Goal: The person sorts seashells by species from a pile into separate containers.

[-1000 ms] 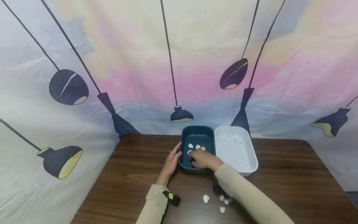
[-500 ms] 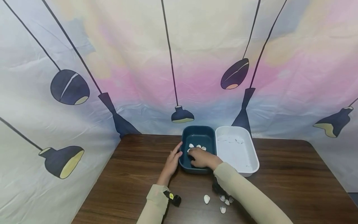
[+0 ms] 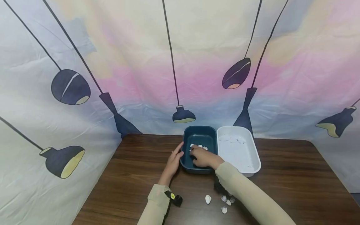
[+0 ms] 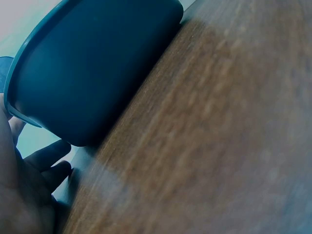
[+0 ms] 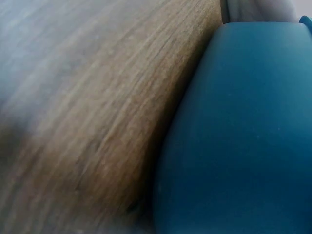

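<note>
L hand (image 3: pixel 173 161): spread, against teal tray (image 3: pixel 199 130) at 9 o'clock, prob. steadying.
R hand (image 3: pixel 203 157): inside, shells (image 3: pixel 205 148) 12 o'clock; grip can't tell.

We see pale beige long sleeves: left sleeve (image 3: pixel 153 211) with a wide cuff (image 3: pixel 158 197), right sleeve (image 3: pixel 253 197) lightly creased. Left wrist: black strap (image 3: pixel 167 193), yellow marking (image 3: pixel 172 196), stubby black camera pod (image 3: pixel 178 201). Black unit (image 3: pixel 218 187) by the right sleeve too, mostly hidden; we can't make out details.

soft, even light here; sheen on tabletop (image 3: pixel 192 215). wrist views dimmer; shadow under teal tray (image 4: pixel 92 73), foreground blurred, probably out of focus.
</note>
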A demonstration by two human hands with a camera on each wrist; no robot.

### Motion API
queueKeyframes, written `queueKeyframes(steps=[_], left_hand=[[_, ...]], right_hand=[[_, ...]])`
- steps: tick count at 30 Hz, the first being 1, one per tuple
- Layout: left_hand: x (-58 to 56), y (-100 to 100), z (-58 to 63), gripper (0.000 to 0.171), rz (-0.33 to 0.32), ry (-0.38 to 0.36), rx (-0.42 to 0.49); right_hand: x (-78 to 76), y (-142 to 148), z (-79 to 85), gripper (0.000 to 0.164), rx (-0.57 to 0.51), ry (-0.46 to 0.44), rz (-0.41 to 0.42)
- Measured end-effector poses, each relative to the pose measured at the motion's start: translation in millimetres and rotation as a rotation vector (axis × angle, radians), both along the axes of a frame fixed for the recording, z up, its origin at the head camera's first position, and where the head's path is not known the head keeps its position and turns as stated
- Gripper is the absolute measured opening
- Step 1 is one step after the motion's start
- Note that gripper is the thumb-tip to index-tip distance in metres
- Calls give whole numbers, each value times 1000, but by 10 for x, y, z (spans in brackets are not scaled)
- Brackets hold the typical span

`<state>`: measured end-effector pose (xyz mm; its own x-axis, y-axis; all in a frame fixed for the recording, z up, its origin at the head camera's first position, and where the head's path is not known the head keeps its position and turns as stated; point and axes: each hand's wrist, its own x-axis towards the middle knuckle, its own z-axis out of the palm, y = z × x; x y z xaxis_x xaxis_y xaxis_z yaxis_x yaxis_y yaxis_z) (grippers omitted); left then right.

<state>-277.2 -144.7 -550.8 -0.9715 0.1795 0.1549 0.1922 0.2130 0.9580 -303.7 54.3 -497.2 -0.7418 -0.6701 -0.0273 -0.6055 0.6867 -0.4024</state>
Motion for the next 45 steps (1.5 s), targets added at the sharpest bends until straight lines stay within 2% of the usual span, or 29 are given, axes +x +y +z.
queueKeyframes(steps=[6,12,14,18,19,22,25,28,29,32,39,45], left_hand=[[-19,-3,-11,51,18,3,-2],[-11,14,-9,51,48,-10,-22],[17,23,48,50,47,-11,-18],[138,43,260,49,31,-8,-15],[143,46,262,49,32,-9,-15],[110,42,190,49,42,-4,-24],[22,28,32,50,60,-8,-26],[18,28,25,50,73,-11,-39],[-5,28,-14,50,80,-8,-48],[18,45,41,50,74,-13,-33],[173,72,324,49,29,-16,18],[193,79,339,50,35,-11,19]], right_hand=[[62,88,52,33,-15,55,-13],[185,256,230,33,-79,96,-7],[230,323,294,33,-98,115,-7],[339,467,394,32,-131,138,-19],[373,503,413,32,-134,138,-24],[480,593,456,31,-141,127,-34],[589,651,471,31,-139,128,-16],[690,677,477,30,-147,144,13],[721,681,481,29,-148,149,22],[814,691,488,27,-157,166,48],[1023,688,459,21,-168,159,111],[1174,653,380,18,-181,70,190]])
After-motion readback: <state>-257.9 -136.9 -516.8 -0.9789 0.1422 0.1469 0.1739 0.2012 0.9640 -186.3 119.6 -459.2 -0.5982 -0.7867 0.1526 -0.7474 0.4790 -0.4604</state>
